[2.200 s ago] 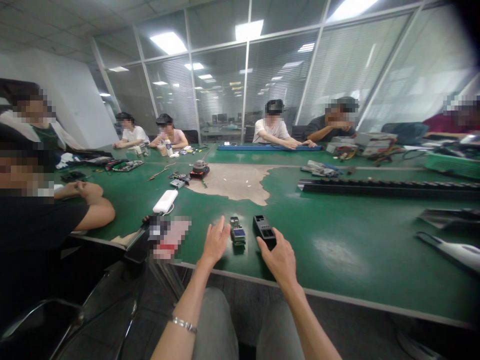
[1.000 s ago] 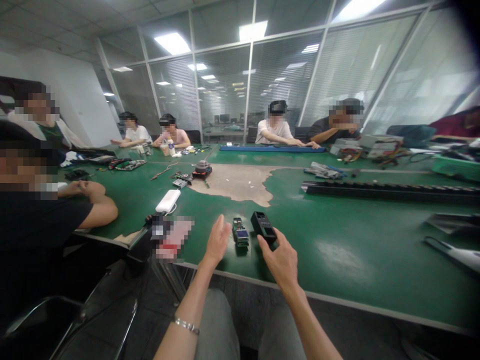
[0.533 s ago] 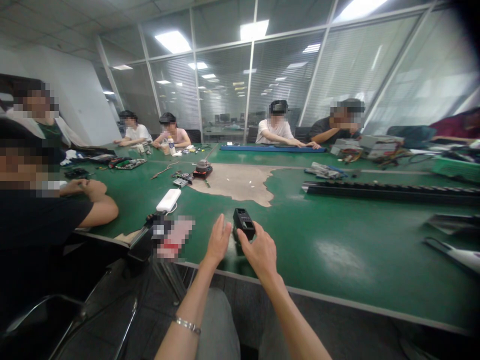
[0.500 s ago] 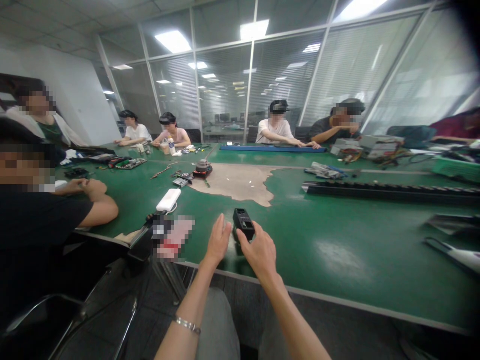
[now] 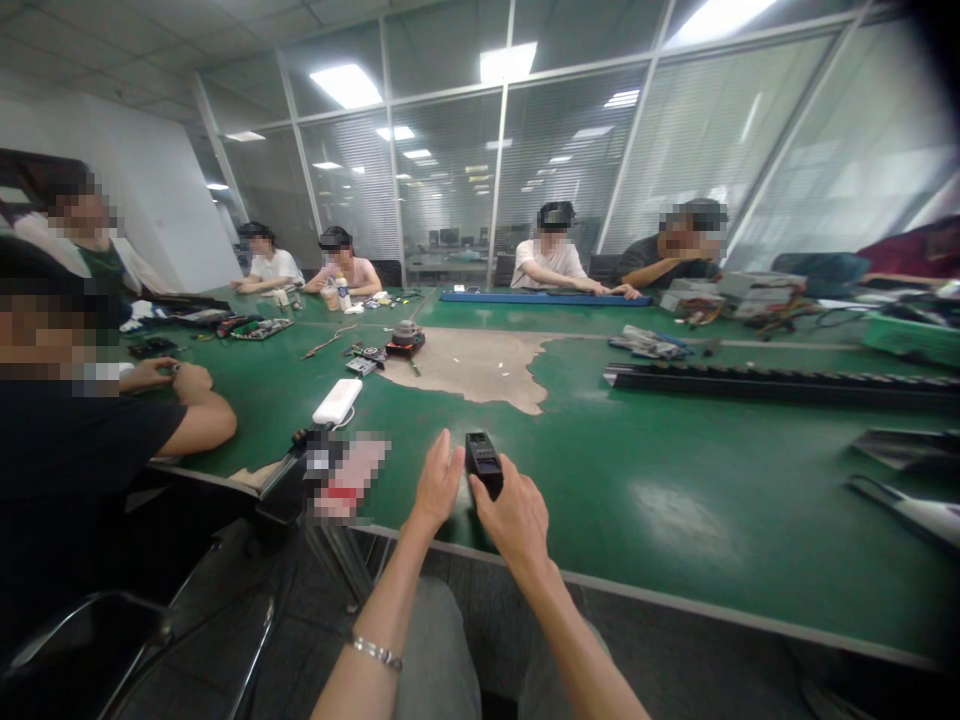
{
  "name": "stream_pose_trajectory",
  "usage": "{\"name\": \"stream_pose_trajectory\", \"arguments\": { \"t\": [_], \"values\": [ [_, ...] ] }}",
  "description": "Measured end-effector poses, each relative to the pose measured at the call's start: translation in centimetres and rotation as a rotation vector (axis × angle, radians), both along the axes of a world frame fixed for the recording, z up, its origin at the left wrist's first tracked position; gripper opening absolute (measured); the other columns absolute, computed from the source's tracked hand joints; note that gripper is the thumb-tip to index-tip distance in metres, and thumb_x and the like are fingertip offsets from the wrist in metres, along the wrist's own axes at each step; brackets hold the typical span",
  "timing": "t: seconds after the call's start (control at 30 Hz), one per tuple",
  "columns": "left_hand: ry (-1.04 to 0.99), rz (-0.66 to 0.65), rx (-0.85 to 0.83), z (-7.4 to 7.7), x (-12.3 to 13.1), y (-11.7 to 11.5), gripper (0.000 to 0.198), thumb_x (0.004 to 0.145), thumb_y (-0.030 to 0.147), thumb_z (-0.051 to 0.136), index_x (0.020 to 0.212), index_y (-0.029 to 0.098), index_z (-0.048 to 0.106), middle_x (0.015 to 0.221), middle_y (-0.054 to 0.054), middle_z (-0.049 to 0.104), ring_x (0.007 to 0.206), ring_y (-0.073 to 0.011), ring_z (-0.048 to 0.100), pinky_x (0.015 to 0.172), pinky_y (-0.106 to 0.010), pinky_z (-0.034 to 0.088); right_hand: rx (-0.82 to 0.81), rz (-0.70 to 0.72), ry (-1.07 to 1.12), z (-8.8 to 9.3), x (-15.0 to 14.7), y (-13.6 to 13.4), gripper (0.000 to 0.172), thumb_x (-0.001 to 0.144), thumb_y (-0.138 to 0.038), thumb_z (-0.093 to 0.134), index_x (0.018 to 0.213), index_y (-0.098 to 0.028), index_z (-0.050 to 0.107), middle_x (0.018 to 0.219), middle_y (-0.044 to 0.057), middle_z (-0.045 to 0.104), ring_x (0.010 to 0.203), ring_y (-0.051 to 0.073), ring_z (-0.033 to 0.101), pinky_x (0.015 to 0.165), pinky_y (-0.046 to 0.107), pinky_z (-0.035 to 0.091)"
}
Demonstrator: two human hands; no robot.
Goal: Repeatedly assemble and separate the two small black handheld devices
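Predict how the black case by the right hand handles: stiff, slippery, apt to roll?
Probably stiff: the black case has a crisp, angular outline. Unlikely to roll, given its boxy shape. Perhaps slightly slippery: it looks smooth, though fine texture isn't resolvable.

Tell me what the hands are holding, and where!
The right hand grips the black case by its near end; the left hand holds nothing.

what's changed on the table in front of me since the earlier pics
Your right hand carried the black case left, from beside the circuit board to where the board lay. The board is now out of sight, apparently under or inside the case. Nothing was let go; the right hand still holds the case. Your left hand stayed open at the left, and the white box stayed put.
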State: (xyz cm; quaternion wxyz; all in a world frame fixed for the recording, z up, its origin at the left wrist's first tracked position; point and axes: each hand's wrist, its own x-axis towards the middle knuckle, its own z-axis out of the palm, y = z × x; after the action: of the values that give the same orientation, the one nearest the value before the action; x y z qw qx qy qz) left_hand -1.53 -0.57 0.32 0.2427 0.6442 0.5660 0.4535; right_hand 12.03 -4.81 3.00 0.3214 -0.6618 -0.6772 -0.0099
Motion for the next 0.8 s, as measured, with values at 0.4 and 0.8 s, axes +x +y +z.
{"name": "stream_pose_trajectory", "arguments": {
  "t": [0.4,0.8],
  "values": [
    [-0.033,-0.011,0.011,-0.6,0.1,0.2,0.069,0.093,0.059,0.028,0.144,0.013,0.031,0.152,-0.012,0.028,0.141,-0.0216,0.023,0.117,-0.037,0.017,0.198,0.136,0.148,-2.3,0.6,1.6,0.082,0.081,-0.058,0.052,0.141,-0.006,0.031,0.134,0.020,0.049,0.119,0.031,0.049,0.096,0.044,0.040],
    [-0.036,-0.030,-0.003,-0.6,0.1,0.3,0.068,0.093,0.058,0.029,0.144,0.012,0.029,0.152,-0.012,0.027,0.141,-0.0207,0.023,0.117,-0.037,0.016,0.033,0.161,0.325,-3.3,0.8,2.0,0.087,0.080,-0.056,0.052,0.145,-0.007,0.022,0.129,0.019,0.053,0.117,0.030,0.052,0.097,0.045,0.041]
  ]
}}
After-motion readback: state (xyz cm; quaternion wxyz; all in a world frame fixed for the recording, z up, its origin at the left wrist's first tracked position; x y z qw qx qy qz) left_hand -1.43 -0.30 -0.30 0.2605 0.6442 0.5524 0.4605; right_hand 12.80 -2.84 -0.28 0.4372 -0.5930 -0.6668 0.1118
